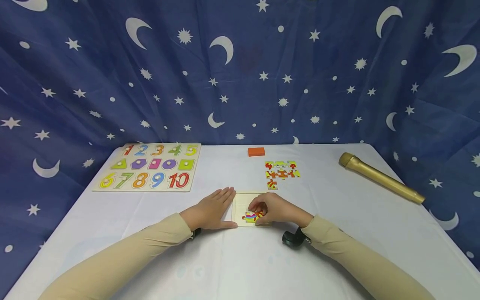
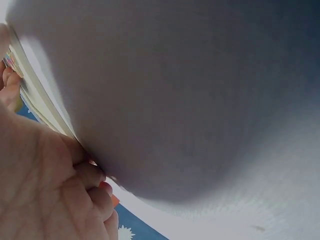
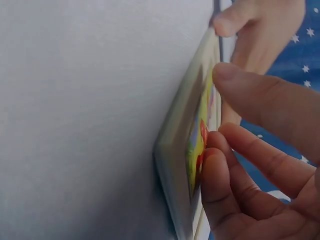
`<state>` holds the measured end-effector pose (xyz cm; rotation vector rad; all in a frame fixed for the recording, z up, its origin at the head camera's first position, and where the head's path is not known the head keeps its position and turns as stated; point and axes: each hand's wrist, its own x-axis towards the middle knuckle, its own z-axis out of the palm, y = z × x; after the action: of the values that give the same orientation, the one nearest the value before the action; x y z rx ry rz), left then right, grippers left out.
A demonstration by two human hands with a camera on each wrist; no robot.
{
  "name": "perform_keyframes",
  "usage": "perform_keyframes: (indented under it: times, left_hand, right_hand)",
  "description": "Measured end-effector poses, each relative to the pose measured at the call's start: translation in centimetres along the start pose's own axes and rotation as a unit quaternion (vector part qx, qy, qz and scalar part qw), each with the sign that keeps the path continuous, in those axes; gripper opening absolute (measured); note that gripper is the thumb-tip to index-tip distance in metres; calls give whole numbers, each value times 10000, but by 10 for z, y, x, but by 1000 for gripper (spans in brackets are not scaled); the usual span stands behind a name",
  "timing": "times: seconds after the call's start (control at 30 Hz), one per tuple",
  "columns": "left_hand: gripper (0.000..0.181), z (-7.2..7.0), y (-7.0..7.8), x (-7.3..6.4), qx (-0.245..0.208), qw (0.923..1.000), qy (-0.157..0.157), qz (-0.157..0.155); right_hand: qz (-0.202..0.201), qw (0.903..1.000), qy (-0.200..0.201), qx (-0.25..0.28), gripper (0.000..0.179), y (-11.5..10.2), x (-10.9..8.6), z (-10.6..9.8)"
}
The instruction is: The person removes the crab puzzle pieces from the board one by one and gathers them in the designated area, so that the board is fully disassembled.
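Observation:
A shallow light wooden puzzle tray lies flat on the white table. Inside its lower part are colourful jigsaw pieces, one with a rainbow stripe; the right hand partly covers them. My left hand rests along the tray's left edge, fingers stretched and thumb at the near corner. Over the tray, my right hand has its thumb and curled fingers on a yellow and red jigsaw piece, seen edge-on in the right wrist view. In the left wrist view, the left palm borders the tray's side.
Several loose jigsaw pieces lie in rows beyond the tray. An orange block sits at the back. A number and shape board stands left, and a gold microphone lies right. A starry blue curtain hangs behind.

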<state>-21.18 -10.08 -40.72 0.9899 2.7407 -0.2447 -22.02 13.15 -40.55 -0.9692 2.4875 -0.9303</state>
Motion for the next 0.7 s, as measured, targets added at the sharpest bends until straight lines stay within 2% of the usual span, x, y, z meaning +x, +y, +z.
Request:
perform_keyframes:
  times: [0.27, 0.7]
  left_hand:
    - [97, -1, -1, -1, -61, 9999, 66, 60]
    - [97, 1, -2, 0, -78, 9999, 84, 96]
  right_hand:
    - [88, 9990, -88, -432, 30, -3, 5, 4]
    - [-74, 9997, -49, -221, 33, -4, 2, 1]
